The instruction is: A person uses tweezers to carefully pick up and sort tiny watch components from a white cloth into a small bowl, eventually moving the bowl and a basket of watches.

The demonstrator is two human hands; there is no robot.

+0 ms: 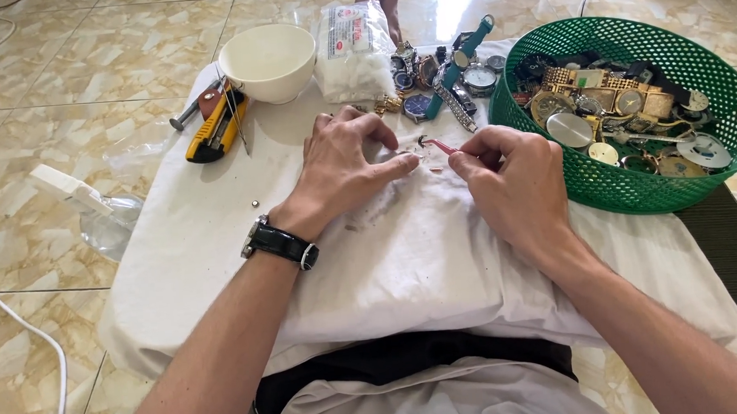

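On the white cloth [389,257] spread across the low table, the left hand [344,161], a black-strapped wristwatch [281,242] on its wrist, presses its fingertips down on a tiny clear part [412,153] near the cloth's middle, while the right hand [512,177] pinches a thin red-handled tool [443,147] whose tip meets that part just beside the left fingertips. Farther along the cloth lie a yellow utility knife [218,122], a white bowl [267,61], a bag of cotton [352,50] and loose watches [442,79]; a green basket [640,182] of watch parts sits at the cloth's right edge.
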